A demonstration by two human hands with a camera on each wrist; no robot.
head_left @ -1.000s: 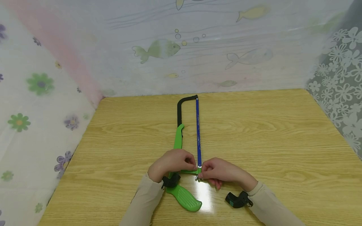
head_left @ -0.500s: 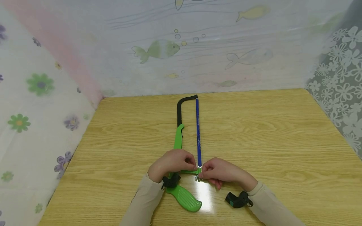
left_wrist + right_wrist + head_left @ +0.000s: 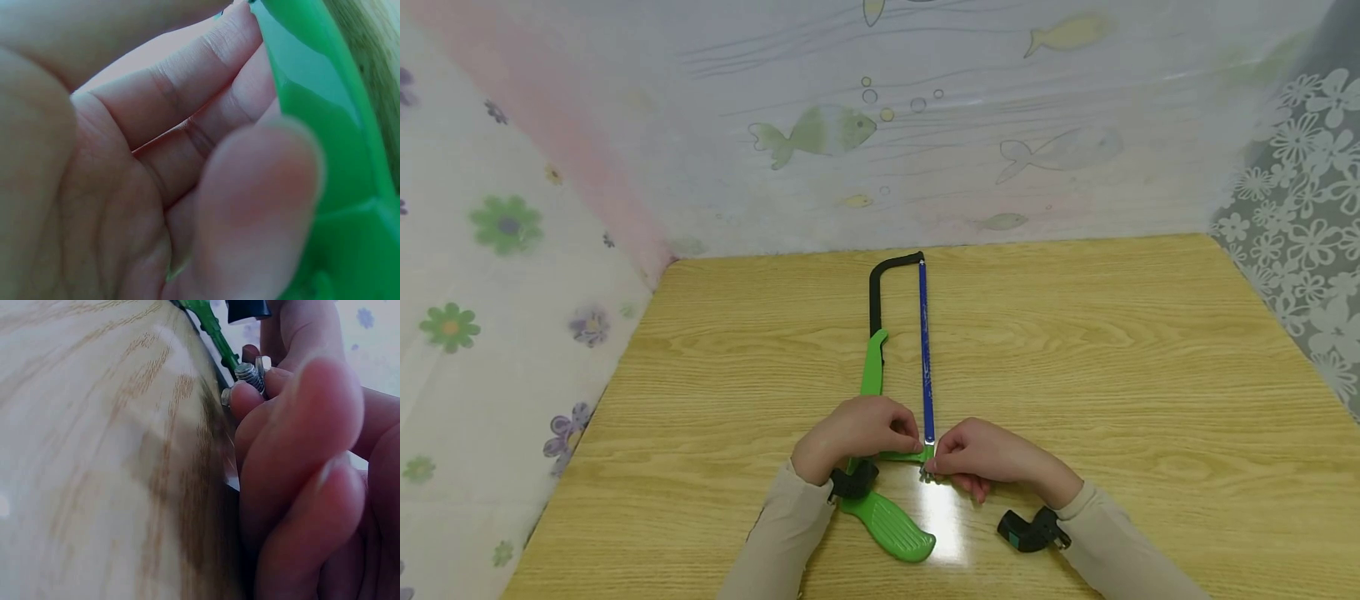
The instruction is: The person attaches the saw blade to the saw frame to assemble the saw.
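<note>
A hacksaw [image 3: 872, 363] with a green and black frame lies on its side on the table, its blue blade [image 3: 926, 350] to the right. My left hand [image 3: 859, 429] holds the green lower arm of the frame, thumb and fingers near the blade's near end. The left wrist view shows its curled fingers against the green frame [image 3: 325, 125]. Opposite, my right hand [image 3: 992, 454] pinches a small metal wing nut [image 3: 927, 473] at the foot of the blade. In the right wrist view a threaded bolt end [image 3: 249, 372] sticks out between those fingertips.
The green handle [image 3: 891, 527] points toward me below my left wrist. Black wrist cameras sit on both sleeves, the right one [image 3: 1030, 530] low over the wood-grain table [image 3: 1120, 350]. A fish-patterned sheet [image 3: 940, 183] hangs behind the table's far edge.
The wing nut has turned slightly between my right fingertips. Both hands and the hacksaw otherwise stay in place.
</note>
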